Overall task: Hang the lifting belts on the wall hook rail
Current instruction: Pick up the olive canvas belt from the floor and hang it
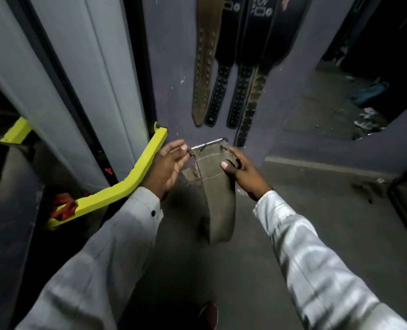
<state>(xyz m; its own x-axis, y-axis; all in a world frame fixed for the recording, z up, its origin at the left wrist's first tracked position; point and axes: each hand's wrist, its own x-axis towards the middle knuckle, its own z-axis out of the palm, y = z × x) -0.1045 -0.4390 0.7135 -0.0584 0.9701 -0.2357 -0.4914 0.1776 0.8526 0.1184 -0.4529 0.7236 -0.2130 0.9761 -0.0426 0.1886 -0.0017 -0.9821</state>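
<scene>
Sleeved forearms filled the lower frame. Left of centre, a yellow bar (pixel 116 189) crossed the grey column. At centre, the left hand (pixel 168 166) pinched one end of the metal buckle (pixel 207 144), and the right hand (pixel 241 171) gripped the edge of the olive belt (pixel 215 191), whose tail drooped toward the floor. Upper centre, hung belts (pixel 231 67) lay against the wall; the hook rail was out of view. Judged risk: the buckle slipping from the light pinch, dropping the belt.

Single wide-angle view from head height, tilted steeply forward and down along both sleeves, close to the purple wall (pixel 173 67), taking in hanging belts (pixel 223 75) at top and floor (pixel 316 222) below; edges bowed.
</scene>
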